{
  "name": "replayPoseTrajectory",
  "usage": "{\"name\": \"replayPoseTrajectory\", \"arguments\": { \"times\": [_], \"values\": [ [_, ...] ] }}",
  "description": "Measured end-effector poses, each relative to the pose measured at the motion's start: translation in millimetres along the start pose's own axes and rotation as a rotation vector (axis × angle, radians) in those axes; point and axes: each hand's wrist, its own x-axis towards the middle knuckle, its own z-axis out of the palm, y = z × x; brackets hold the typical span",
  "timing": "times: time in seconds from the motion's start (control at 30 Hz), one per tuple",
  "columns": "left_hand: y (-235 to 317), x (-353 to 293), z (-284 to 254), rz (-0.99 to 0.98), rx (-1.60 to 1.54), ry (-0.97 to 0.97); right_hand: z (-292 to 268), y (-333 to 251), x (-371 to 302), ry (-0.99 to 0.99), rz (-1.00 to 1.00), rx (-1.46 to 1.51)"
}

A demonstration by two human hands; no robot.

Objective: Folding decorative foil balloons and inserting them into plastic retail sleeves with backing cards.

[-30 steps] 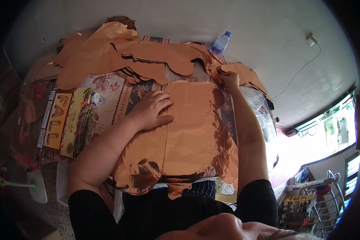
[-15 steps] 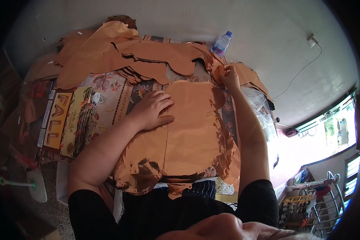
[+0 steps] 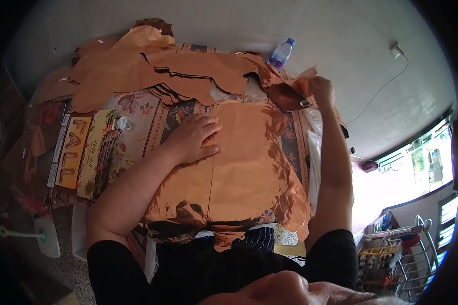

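Observation:
A flat, copper-coloured foil balloon (image 3: 247, 162) with crumpled edges is spread in front of me. My left hand (image 3: 194, 137) rests on its upper left part with the fingers extended, pressing on the foil. At the far right, my right hand (image 3: 321, 92) is closed on another copper foil balloon (image 3: 288, 96), lifting its edge above the table. My fingertips there are partly hidden by the raised foil. More flat foil balloons (image 3: 198, 66) lie stacked along the far side, some with their edges overlapping.
A water bottle (image 3: 282, 54) stands against the wall at the back. Packaged autumn banners (image 3: 89, 155) lie at the left on the patterned tablecloth (image 3: 142, 119). Clear plastic (image 3: 314, 152) is beside my right forearm. A metal rack (image 3: 407, 259) stands at lower right.
My right hand has moved to the right and slightly away from me, pulling up the edge of the far foil balloon. My left hand has stayed in place.

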Motion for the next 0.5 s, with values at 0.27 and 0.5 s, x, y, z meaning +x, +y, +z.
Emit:
{"name": "replayPoseTrajectory", "arguments": {
  "times": [0.27,0.5],
  "values": [
    [1.6,-0.6,-3.4,0.009,0.008,0.008,-111.9,37.0,86.1,0.024,0.022,-0.16],
    [-3.8,8.4,2.8,0.043,0.005,0.016,-171.2,60.1,94.9,0.346,0.014,-0.061]
  ]
}}
